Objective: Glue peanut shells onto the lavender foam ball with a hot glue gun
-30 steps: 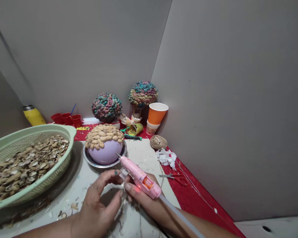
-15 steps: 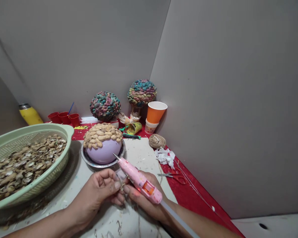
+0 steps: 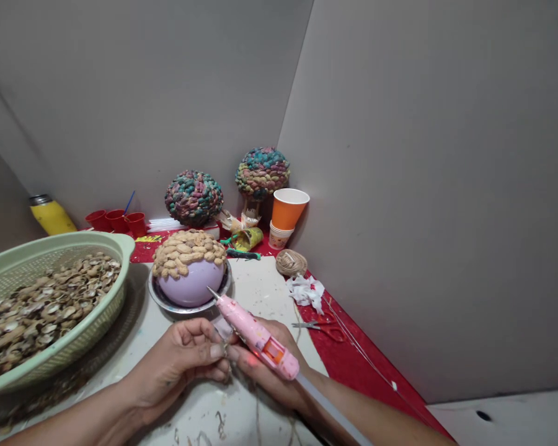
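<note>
A pink glue gun (image 3: 255,334) lies over my right hand (image 3: 270,365), its metal tip pointing up and left and a glue stick trailing from its back. My right hand is closed round it. The fingertips of my left hand (image 3: 188,356) pinch a small bit of twine (image 3: 227,350) that my right thumb also meets; a pale scrap shows behind. Beyond my hands, a lilac balloon (image 3: 191,285) with peanut shells (image 3: 188,251) glued over its top rests in a metal bowl (image 3: 167,303). The gun's tip appears in front of the balloon.
A green basket (image 3: 74,344) of shells fills the left. Two coloured shell balls (image 3: 194,198), red cups (image 3: 134,224), orange cups (image 3: 288,210) and a yellow bottle (image 3: 53,215) stand behind. Twine ball (image 3: 291,263), crumpled tissue (image 3: 305,291) and scissors (image 3: 325,327) lie right.
The whole view has shifted slightly, so things appear a little farther left. Both hands keep nearly the same pose, with the glue gun still in my right hand.
</note>
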Demonstrator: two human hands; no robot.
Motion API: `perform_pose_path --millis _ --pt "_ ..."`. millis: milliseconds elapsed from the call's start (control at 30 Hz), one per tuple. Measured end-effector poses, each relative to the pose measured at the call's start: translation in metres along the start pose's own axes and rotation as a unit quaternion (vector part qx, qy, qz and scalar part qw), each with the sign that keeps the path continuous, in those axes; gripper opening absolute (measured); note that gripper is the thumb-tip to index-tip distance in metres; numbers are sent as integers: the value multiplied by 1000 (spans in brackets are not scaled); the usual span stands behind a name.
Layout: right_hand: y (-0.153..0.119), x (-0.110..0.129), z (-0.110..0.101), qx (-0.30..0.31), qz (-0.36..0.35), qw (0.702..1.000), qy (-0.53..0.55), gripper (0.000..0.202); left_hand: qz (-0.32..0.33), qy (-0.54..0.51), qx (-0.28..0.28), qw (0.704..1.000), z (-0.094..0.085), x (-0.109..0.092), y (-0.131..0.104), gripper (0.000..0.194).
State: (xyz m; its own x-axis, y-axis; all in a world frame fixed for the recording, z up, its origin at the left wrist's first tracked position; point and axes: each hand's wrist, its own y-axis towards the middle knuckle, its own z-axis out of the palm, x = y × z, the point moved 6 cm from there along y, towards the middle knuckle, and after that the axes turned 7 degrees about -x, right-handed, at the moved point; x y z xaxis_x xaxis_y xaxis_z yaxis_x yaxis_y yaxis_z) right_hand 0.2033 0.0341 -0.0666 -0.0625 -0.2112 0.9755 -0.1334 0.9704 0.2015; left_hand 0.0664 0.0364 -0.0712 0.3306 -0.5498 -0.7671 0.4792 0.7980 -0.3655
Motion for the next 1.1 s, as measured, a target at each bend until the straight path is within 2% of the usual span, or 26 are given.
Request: perform_pose_path --millis 167,333,600,767,1100 --pt "0 -1 -4 -8 6 1000 7 20 -2 -29 -8 1000 -4 -3 1 16" --pt "0 5 1 8 3 1000 18 20 0 -29 -6 1000 -4 -1 3 14" --pt "1 1 0 1 -4 1000 -9 14 22 -21 -41 999 -6 2 2 19" --pt "1 -6 -1 1 5 999 -33 17 52 6 -55 997 -5 0 1 22" --pt "2 4 0 -2 -27 999 -37 21 153 102 -115 976 -8 -9 -5 22"
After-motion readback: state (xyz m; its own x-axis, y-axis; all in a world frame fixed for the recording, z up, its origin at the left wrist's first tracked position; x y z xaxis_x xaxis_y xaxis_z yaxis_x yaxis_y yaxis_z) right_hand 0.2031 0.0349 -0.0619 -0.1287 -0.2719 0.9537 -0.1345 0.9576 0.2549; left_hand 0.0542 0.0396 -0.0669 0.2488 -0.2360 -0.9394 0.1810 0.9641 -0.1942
